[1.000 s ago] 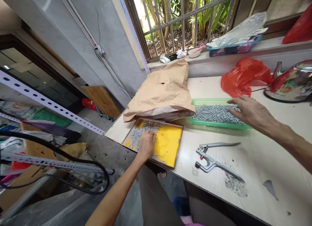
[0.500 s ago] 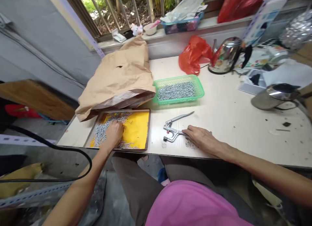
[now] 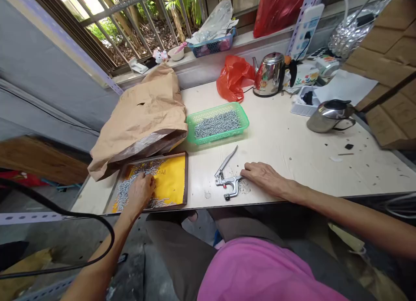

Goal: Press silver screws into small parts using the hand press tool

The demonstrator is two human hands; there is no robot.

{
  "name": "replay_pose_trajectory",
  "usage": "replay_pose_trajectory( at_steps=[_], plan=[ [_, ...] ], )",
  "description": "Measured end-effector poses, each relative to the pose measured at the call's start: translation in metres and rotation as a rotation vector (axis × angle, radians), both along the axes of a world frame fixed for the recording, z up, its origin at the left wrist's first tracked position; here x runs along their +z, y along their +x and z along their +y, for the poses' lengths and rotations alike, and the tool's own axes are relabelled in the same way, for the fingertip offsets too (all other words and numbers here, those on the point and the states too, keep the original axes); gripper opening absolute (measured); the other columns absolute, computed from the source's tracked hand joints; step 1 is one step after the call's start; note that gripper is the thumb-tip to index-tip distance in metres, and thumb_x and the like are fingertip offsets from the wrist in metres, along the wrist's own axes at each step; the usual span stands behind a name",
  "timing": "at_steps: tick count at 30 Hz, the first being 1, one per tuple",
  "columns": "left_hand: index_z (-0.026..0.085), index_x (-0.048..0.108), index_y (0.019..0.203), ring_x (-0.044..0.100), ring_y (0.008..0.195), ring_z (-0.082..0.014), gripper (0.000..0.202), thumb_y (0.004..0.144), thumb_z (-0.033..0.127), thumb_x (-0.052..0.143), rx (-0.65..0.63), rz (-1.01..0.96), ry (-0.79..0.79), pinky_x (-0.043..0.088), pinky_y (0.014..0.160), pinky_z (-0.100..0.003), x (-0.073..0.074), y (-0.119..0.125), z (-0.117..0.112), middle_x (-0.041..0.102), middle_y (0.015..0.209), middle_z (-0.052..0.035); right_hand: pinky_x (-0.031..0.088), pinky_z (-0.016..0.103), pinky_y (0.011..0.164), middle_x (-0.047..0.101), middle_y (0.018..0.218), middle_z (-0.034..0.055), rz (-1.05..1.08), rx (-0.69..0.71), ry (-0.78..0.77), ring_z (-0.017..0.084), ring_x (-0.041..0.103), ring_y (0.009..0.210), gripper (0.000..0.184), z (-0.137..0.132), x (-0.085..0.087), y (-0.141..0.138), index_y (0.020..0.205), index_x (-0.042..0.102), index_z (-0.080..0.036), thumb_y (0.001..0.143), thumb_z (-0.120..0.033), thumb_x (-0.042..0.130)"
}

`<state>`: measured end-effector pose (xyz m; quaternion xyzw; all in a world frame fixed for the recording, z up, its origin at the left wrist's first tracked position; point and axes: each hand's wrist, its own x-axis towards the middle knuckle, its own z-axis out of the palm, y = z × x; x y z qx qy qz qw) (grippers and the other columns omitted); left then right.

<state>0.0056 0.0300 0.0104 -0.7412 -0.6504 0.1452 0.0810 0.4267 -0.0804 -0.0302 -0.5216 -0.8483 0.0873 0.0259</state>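
My left hand (image 3: 140,192) is inside a shallow brown-edged tray (image 3: 186,179) with a yellow bottom. Its fingers are curled down among small silvery metal pins (image 3: 125,190); what they hold is hidden. On the table, my right hand (image 3: 263,176) has its fingers closed at the end of one handle of a pair of silver hand pliers (image 3: 229,182). The pliers lie with their handles spread, showing a spring and a small red part. Small clear bits (image 3: 243,187) lie beside them. Behind, a green plastic basket (image 3: 245,119) holds many similar metal pins.
A large brown paper bag (image 3: 139,106) lies behind the tray, its mouth towards me. Further back are a red plastic bag (image 3: 232,78) and a steel kettle (image 3: 269,76). At right stand a metal jug (image 3: 326,117), a white box (image 3: 302,108) and cardboard (image 3: 386,63).
The view has shifted, so the table's things appear further left. The pliers have turned anticlockwise, with my right hand at their handle. My left hand stays among the pins.
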Motion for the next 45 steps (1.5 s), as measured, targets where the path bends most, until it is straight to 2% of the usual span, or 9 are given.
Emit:
replay_pose_trajectory(
  at_steps=[6, 9, 12, 16, 23, 29, 36, 41, 45],
  plan=[
    [0.016, 0.061, 0.096, 0.062, 0.094, -0.0243, 0.026, 0.087, 0.03, 0.041, 0.049, -0.359, 0.079, 0.047, 0.08, -0.032, 0.008, 0.017, -0.007, 0.067, 0.1, -0.0106, 0.032, 0.031, 0.07, 0.057, 0.094, 0.0071, -0.079, -0.035, 0.003, 0.018, 0.051, 0.081, 0.021, -0.002, -0.002, -0.008, 0.096, 0.06, -0.02, 0.091, -0.006, 0.045],
    [0.018, 0.061, 0.096, 0.064, 0.084, -0.0202, 0.024, 0.087, 0.034, 0.047, 0.056, -0.684, -0.001, 0.05, 0.077, -0.031, 0.008, 0.059, -0.03, 0.068, 0.094, -0.006, 0.032, 0.03, 0.069, 0.058, 0.094, 0.0077, -0.096, -0.034, -0.005, 0.018, 0.051, 0.082, 0.02, -0.002, -0.001, -0.008, 0.097, 0.06, -0.02, 0.091, -0.007, 0.046],
    [0.019, 0.061, 0.095, 0.064, 0.084, -0.0181, 0.018, 0.09, 0.031, 0.048, -0.144, -0.856, -0.114, 0.051, 0.077, -0.03, -0.004, 0.111, -0.065, 0.068, 0.092, -0.0045, 0.032, 0.03, 0.067, 0.058, 0.093, 0.0077, -0.1, -0.04, -0.014, 0.018, 0.051, 0.08, 0.021, -0.001, 0.001, -0.008, 0.096, 0.06, -0.02, 0.091, -0.007, 0.045],
    [0.019, 0.06, 0.092, 0.06, 0.09, -0.0193, 0.019, 0.095, 0.018, 0.041, -0.445, -0.644, -0.133, 0.05, 0.08, -0.032, -0.03, 0.153, -0.092, 0.064, 0.092, -0.0067, 0.032, 0.03, 0.067, 0.059, 0.096, 0.0083, -0.116, -0.06, -0.032, 0.019, 0.052, 0.082, 0.022, -0.002, 0.006, -0.01, 0.099, 0.061, -0.02, 0.093, -0.008, 0.043],
    [0.019, 0.062, 0.092, 0.057, 0.091, -0.0204, 0.024, 0.094, 0.011, 0.04, -0.505, -0.377, -0.146, 0.047, 0.078, -0.03, -0.047, 0.15, -0.088, 0.06, 0.093, -0.0075, 0.032, 0.031, 0.067, 0.059, 0.097, 0.0082, -0.097, -0.072, -0.048, 0.019, 0.052, 0.082, 0.019, -0.002, 0.009, -0.01, 0.097, 0.061, -0.019, 0.093, -0.009, 0.045],
    [0.017, 0.066, 0.084, 0.059, 0.087, -0.0208, 0.021, 0.09, 0.014, 0.046, -0.32, -0.613, -0.193, 0.046, 0.076, -0.031, -0.039, 0.153, -0.092, 0.064, 0.088, -0.0085, 0.031, 0.03, 0.068, 0.059, 0.097, 0.0074, -0.112, -0.064, -0.055, 0.017, 0.052, 0.082, 0.02, -0.002, 0.01, -0.009, 0.099, 0.061, -0.018, 0.094, -0.009, 0.044],
    [0.012, 0.064, 0.08, 0.046, 0.045, -0.0072, 0.027, 0.07, 0.037, 0.07, 0.546, -1.439, -0.643, 0.034, 0.041, -0.021, -0.026, 0.178, -0.091, 0.062, 0.068, -0.0024, 0.031, 0.03, 0.067, 0.06, 0.097, 0.0081, -0.092, -0.077, -0.095, 0.018, 0.052, 0.085, 0.019, -0.001, 0.02, -0.011, 0.098, 0.062, -0.018, 0.095, -0.011, 0.044],
    [0.014, 0.059, 0.067, 0.03, 0.033, -0.0037, 0.029, 0.065, 0.039, 0.074, 0.653, -1.479, -0.679, 0.021, 0.034, -0.018, -0.028, 0.192, -0.096, 0.042, 0.04, 0.0075, 0.032, 0.03, 0.069, 0.06, 0.099, 0.0084, -0.102, -0.08, -0.11, 0.019, 0.052, 0.087, 0.02, -0.001, 0.022, -0.011, 0.1, 0.062, -0.017, 0.096, -0.012, 0.043],
    [0.015, 0.058, 0.067, 0.029, 0.029, -0.0039, 0.026, 0.069, 0.038, 0.071, 0.653, -1.442, -0.663, 0.018, 0.032, -0.018, -0.029, 0.197, -0.097, 0.04, 0.036, 0.0084, 0.032, 0.03, 0.068, 0.06, 0.099, 0.0084, -0.099, -0.082, -0.099, 0.019, 0.052, 0.087, 0.019, -0.001, 0.017, -0.011, 0.101, 0.061, -0.017, 0.096, -0.012, 0.044]
  ],
)
